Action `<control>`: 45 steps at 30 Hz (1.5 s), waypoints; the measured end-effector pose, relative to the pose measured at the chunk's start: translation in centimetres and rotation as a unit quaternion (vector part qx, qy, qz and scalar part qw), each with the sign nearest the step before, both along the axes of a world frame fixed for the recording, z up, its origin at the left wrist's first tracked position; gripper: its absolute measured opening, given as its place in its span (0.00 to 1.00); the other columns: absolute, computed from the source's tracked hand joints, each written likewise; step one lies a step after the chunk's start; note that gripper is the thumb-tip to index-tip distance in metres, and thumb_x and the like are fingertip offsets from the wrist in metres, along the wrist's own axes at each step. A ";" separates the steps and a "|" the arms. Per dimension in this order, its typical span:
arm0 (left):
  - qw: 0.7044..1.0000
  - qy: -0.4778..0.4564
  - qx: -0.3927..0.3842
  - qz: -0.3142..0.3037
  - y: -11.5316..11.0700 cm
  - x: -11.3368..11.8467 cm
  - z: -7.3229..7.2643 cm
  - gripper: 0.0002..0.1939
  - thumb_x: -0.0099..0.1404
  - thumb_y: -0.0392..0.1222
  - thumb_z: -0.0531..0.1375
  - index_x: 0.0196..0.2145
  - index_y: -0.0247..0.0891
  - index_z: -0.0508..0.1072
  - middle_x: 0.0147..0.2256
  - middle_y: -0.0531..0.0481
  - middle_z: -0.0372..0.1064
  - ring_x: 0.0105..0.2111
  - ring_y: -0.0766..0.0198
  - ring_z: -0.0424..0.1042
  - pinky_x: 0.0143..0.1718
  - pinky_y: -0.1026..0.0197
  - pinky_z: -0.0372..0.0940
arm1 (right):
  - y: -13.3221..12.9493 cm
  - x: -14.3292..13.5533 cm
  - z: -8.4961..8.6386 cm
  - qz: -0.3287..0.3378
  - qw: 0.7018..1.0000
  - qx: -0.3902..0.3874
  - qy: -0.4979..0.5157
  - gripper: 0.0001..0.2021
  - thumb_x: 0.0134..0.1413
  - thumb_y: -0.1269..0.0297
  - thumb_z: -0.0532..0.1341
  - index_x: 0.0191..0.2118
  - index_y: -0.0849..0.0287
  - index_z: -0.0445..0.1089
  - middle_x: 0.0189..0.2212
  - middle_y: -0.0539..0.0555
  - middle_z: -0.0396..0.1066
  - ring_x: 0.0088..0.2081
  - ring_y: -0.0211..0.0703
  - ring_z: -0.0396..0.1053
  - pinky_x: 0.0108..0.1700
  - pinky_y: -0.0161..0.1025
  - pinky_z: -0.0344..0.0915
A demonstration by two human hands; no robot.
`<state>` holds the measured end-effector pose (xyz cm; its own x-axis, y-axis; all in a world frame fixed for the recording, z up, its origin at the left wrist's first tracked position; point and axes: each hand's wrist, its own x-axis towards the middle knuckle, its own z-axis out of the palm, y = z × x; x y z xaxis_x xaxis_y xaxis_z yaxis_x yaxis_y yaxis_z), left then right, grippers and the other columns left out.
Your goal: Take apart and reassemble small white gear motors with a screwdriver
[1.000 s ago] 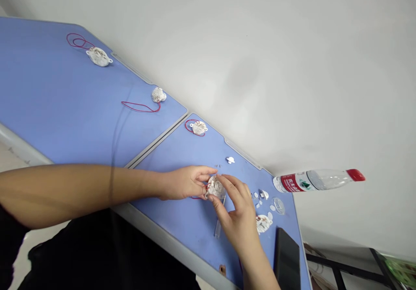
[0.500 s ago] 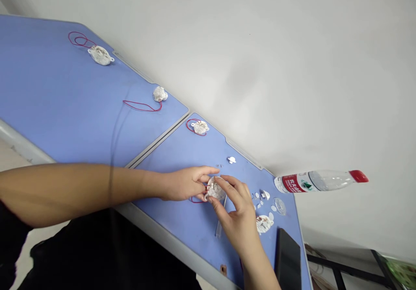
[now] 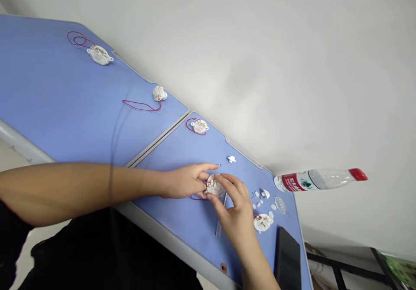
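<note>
A round white disc with a clear top and a red wire (image 3: 215, 187) is held between both hands, low over the blue table. My left hand (image 3: 190, 180) grips its left edge, the index finger stretched out past it. Fingers and thumb of my right hand (image 3: 234, 205) pinch its right side. Underneath, a clear plastic strip (image 3: 219, 226) lies partly hidden by my right hand. To the right is another white disc (image 3: 263, 223) with its inside showing, near a small white cap (image 3: 265, 193), a clear round cover (image 3: 280, 205) and several tiny white pieces (image 3: 257, 194).
Three similar discs with red wires lie along the wall side: one far left (image 3: 99, 55), one mid-table (image 3: 159, 93), one nearer (image 3: 199, 127). Another white cap (image 3: 231, 159) sits beyond my hands. At the right stand a water bottle (image 3: 300, 181) and a black phone-like slab (image 3: 287, 257).
Both hands keep hold of the disc, whose face has tilted slightly. My right fingers have shifted a little left; otherwise the table looks the same.
</note>
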<state>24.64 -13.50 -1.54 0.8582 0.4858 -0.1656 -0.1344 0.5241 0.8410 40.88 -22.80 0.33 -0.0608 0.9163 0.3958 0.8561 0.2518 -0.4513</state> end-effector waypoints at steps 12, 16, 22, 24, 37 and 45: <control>0.999 0.028 -0.020 0.015 0.3 0.0 0.5 0.40 0.54 0.33 0.63 0.62 0.33 0.54 0.34 0.51 0.72 0.28 0.68 0.69 0.34 0.61 0.60 | 0.5 0.3 -0.3 0.010 0.997 -0.011 0.077 0.17 0.55 0.63 0.65 0.51 0.52 0.71 0.44 0.57 0.68 0.45 0.49 0.69 0.47 0.49 0.69; 0.999 0.040 -0.005 0.015 0.3 0.1 -0.1 0.45 0.48 0.32 0.68 0.62 0.36 0.56 0.41 0.45 0.73 0.35 0.63 0.71 0.38 0.59 0.62 | 0.2 0.4 -0.1 0.010 0.998 -0.022 0.052 0.18 0.56 0.61 0.64 0.53 0.52 0.70 0.47 0.59 0.68 0.49 0.51 0.68 0.50 0.51 0.68; 0.999 0.049 -0.004 0.018 0.4 0.1 -0.3 0.45 0.46 0.31 0.69 0.61 0.38 0.59 0.47 0.42 0.72 0.37 0.62 0.72 0.42 0.54 0.64 | -0.2 1.0 0.9 0.050 0.995 -0.083 0.008 0.20 0.63 0.63 0.57 0.59 0.51 0.63 0.58 0.59 0.65 0.58 0.52 0.62 0.57 0.54 0.63; 0.999 0.034 -0.009 0.016 0.4 0.2 -0.7 0.44 0.46 0.31 0.70 0.60 0.39 0.60 0.47 0.41 0.72 0.37 0.63 0.73 0.43 0.54 0.65 | -0.2 1.1 1.2 0.062 0.993 -0.097 0.011 0.19 0.64 0.64 0.55 0.60 0.51 0.63 0.58 0.58 0.65 0.58 0.51 0.62 0.57 0.54 0.63; 0.999 0.029 -0.012 0.018 0.6 0.2 -0.8 0.37 0.45 0.28 0.70 0.54 0.38 0.69 0.49 0.40 0.72 0.40 0.61 0.73 0.44 0.55 0.66 | 0.2 1.3 0.9 0.048 0.997 -0.049 0.040 0.16 0.61 0.61 0.60 0.54 0.51 0.69 0.51 0.58 0.72 0.53 0.53 0.68 0.53 0.53 0.66; 1.000 0.000 0.006 0.004 0.6 0.2 -0.9 0.33 0.47 0.27 0.68 0.52 0.40 0.71 0.49 0.42 0.73 0.43 0.60 0.73 0.44 0.57 0.66 | 0.2 1.1 0.7 0.051 0.998 -0.033 0.016 0.17 0.62 0.63 0.59 0.56 0.51 0.67 0.52 0.57 0.71 0.54 0.51 0.67 0.53 0.52 0.66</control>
